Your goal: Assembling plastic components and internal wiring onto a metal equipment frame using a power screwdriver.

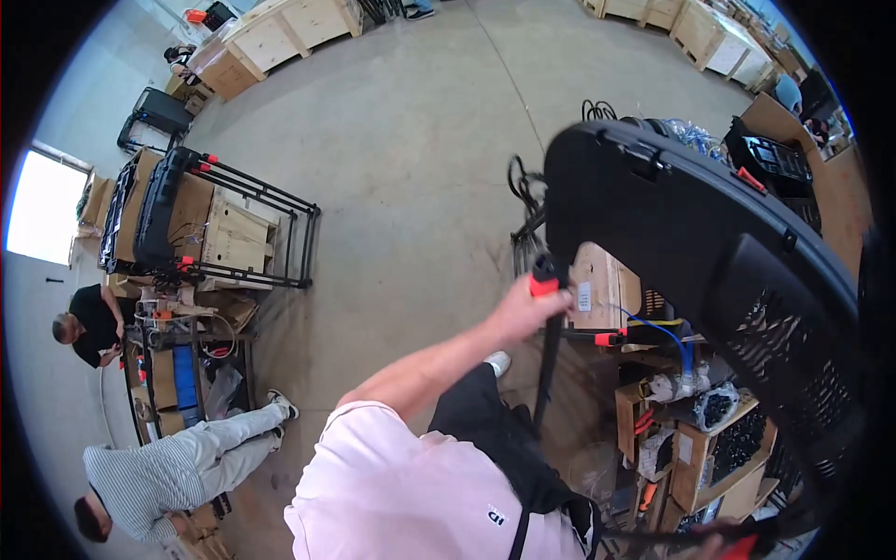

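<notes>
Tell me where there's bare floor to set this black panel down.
The widest bare patch is the concrete floor between the wooden crates at the far wall, the black cart on the left and the black panel. It's crowded under the panel on the right: boxes of parts and cables. The left hand holds an orange-tipped bar.
</notes>
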Motion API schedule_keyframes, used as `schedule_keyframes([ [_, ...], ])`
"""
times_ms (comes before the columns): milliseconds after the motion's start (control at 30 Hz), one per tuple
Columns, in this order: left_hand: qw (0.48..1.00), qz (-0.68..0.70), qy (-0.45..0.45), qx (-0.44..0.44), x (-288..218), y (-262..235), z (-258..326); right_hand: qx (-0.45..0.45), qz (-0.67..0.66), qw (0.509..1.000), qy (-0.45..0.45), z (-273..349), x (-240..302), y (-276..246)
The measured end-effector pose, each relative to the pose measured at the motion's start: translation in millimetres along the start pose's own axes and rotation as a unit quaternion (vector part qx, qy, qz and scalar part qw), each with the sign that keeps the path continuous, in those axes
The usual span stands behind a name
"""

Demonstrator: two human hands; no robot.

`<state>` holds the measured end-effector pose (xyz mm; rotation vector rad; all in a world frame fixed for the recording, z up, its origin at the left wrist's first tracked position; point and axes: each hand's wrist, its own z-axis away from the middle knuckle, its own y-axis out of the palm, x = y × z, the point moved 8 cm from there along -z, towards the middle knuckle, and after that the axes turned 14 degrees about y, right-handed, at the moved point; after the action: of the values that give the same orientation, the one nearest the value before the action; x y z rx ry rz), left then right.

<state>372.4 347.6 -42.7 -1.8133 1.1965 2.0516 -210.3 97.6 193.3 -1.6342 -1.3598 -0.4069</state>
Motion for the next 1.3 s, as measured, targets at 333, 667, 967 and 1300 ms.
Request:
schedule_keyframes([
  [333, 0.987, -0.141, -0.023, -0.071, 7, -151, -126, 0.387, 0.055, 0.882, 0.264, 128, -7, 326],
  [667, 0.982, -0.189, -0.007, -0.026, 78, -200, -285, 0.373, -0.008, 0.876, 0.307, 192, -84, 490],
  [967, 0.947, -0.310, -0.062, -0.051, 114, -187, -348, 0.356, 0.049, 0.906, 0.223, 194, -95, 553],
  [1300, 0.911, -0.411, 0.032, 0.026, 151, -114, -373, 0.370, 0.280, 0.852, 0.243, 135, -109, 508],
])
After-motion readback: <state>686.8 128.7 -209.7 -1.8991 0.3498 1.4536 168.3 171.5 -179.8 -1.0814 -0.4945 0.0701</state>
